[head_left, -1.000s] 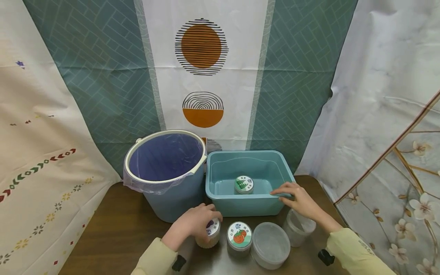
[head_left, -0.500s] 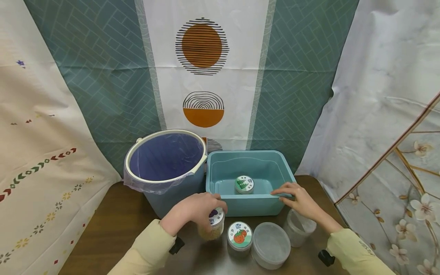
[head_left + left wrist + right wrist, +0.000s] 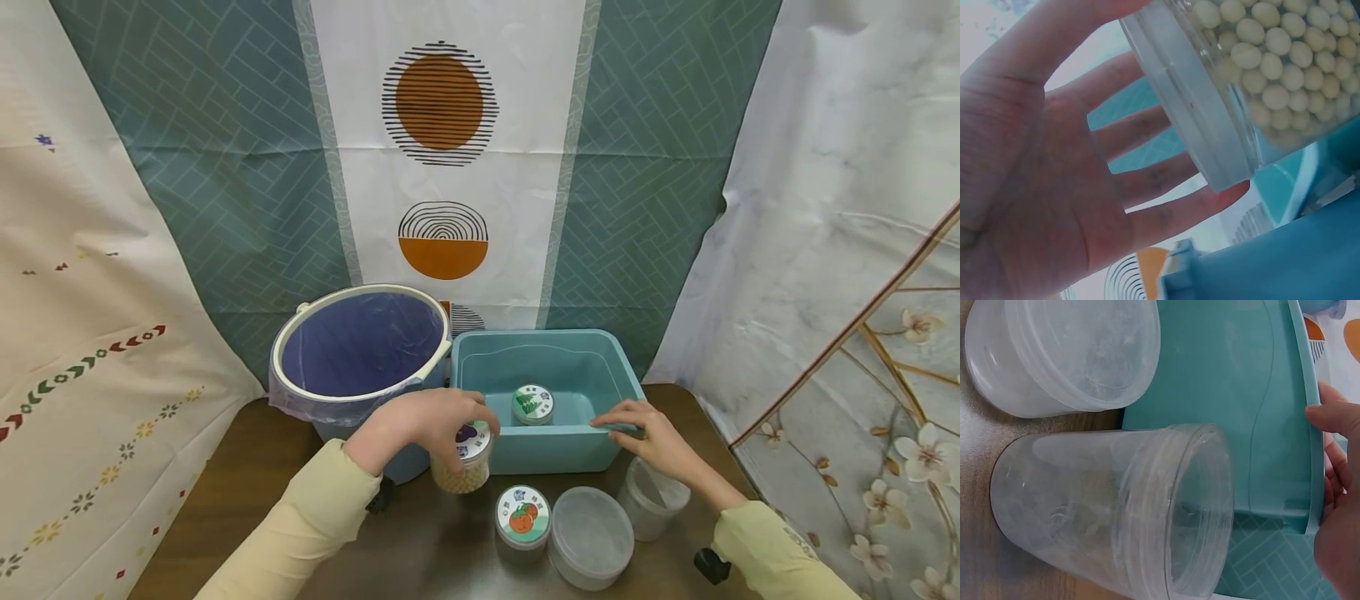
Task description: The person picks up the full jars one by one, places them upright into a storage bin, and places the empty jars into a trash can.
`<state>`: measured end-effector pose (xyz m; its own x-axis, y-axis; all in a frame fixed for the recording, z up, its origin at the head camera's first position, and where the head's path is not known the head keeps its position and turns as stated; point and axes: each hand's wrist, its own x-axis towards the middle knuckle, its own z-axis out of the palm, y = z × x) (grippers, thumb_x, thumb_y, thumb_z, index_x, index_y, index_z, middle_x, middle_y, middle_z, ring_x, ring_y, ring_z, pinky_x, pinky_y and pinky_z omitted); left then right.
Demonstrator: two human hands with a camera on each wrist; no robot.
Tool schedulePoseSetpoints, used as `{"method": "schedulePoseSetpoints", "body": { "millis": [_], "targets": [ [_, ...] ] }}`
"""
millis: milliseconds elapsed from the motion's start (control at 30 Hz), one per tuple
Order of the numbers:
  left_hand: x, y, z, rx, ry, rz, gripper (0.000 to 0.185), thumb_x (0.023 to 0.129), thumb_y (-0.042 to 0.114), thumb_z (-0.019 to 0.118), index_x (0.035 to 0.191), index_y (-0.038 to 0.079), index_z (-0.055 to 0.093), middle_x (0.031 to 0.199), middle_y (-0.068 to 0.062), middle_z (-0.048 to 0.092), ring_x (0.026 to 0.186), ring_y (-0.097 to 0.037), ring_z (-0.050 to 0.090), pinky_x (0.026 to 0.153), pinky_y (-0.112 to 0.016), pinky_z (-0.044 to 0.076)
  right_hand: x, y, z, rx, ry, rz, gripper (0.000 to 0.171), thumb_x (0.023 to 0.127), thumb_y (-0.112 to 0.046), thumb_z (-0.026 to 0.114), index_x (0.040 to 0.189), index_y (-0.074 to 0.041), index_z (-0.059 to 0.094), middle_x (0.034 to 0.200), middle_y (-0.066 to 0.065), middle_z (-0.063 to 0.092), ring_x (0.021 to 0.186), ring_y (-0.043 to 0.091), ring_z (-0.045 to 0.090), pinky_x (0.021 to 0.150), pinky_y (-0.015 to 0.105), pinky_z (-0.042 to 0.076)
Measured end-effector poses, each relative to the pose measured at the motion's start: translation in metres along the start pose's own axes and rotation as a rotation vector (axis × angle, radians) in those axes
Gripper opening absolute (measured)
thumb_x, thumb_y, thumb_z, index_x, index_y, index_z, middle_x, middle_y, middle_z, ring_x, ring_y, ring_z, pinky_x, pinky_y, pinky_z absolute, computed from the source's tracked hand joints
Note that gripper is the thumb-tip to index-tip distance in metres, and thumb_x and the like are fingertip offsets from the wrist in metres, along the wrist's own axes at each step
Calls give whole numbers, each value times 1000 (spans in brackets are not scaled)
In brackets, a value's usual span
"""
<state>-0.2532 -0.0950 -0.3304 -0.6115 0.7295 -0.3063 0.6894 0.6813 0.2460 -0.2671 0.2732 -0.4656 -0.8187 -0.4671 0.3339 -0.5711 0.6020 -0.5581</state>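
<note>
My left hand (image 3: 423, 421) grips a clear jar (image 3: 459, 478) by its lid, fingers and thumb around the lid's edge. Pale round beans (image 3: 1297, 69) fill this jar, and its lid has a purple picture label. It is held close in front of the teal basin (image 3: 558, 454), beside the blue bucket. At the basin's front right, my right hand (image 3: 651, 437) pinches the rim, with the thumb (image 3: 1329, 417) on the outer side and the fingers reaching inside. A lidded jar (image 3: 533, 405) with a green vegetable label sits in the basin.
A blue bucket (image 3: 360, 396) with a plastic liner stands left of the basin. Along the front are a jar with a tomato label (image 3: 522, 521), a frosted lidded tub (image 3: 591, 537) and an uncapped clear jar (image 3: 652, 500). Patterned cloths (image 3: 442, 183) hang behind.
My left hand has raised the bean jar and moved it forward, from beside the tomato-label jar toward the basin's front left corner. The right hand has stayed on the basin's rim.
</note>
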Motion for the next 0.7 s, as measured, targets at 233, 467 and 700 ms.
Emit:
{"method": "schedulePoseSetpoints", "body": {
  "millis": [233,467,700],
  "targets": [
    [6,1,-21,-8,2,1,60,77,24,84,131,25,60,128,-3,56,106,-16,56,89,-34,53,-1,-1,0,22,4,2,28,95,-14,65,118,-26,71,108,-7,67,100,9,55,78,30,47],
    [15,0,-36,-23,12,-1,58,80,22,81,134,25,59,138,-5,53,113,-20,52,93,-37,52,-2,3,1,10,2,-9,29,94,-13,66,119,-27,71,109,-8,66,100,8,54,80,32,46],
    [29,-9,-47,-23,4,-16,60,80,25,81,135,25,58,143,-7,52,119,-23,52,97,-40,52,-1,3,1,8,1,9,29,94,-14,66,119,-28,71,108,-9,66,101,8,54,80,31,44]
  ]
}}
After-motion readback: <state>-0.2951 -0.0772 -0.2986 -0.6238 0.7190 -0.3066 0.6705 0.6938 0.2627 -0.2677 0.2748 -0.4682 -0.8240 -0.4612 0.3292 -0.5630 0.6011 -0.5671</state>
